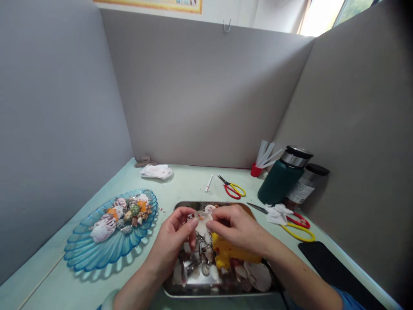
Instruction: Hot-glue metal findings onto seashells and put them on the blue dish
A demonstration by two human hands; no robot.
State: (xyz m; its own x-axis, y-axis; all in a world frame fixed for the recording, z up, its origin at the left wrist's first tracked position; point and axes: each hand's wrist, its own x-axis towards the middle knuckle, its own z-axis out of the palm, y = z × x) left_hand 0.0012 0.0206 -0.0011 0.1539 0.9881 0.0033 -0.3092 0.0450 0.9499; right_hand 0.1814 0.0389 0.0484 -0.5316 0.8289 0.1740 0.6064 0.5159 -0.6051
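Over a metal tray (193, 292) of loose shells, my left hand (179, 232) and my right hand (237, 226) come close together. Between their thumbs and fingertips they pinch a small pale shell-like piece (200, 215) with an orange-red spot. The fingers partly cover it, so its exact shape cannot be made out. Under my right hand, a yellow hot glue gun (222, 258) lies in the tray, partly hidden by that hand and forearm. White shells (258, 275) and small grey shell bits (204, 254) are spread around it.
A blue scalloped dish (112, 256) with shells stands left. Behind the tray are a white stick (209, 183) and small scissors (232, 188). At right are larger scissors (298, 230), crumpled tissue (278, 213), a green bottle (280, 183), a red cup (256, 171) and a black phone (335, 273).
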